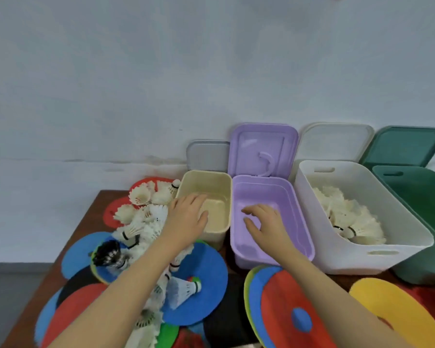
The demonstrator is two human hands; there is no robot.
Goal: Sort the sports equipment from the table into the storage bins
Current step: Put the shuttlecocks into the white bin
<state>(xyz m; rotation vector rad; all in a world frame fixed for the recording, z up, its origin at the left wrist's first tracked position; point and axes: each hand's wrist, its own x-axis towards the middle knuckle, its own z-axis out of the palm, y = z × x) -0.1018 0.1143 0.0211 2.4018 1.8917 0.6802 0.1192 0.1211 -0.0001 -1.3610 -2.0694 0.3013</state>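
Shuttlecocks (146,217) lie heaped over coloured discs (199,280) on the table's (96,209) left, as the left hand (186,217) rests relaxed on the cream bin (219,179) and the right hand (266,224), fingers spread, reaches into the purple bin (299,222), with more in the white bin (362,244) right.

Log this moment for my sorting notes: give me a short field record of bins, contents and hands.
cream bin: looks empty; left hand rests on its near-left rim, fingers straight
purple bin: looks empty; right hand reaches inside, fingers loosely bent, holding nothing
white bin: white shuttlecocks inside
green bin: contents not visible
table: loose shuttlecock pile, black shuttlecock, coloured flat discs
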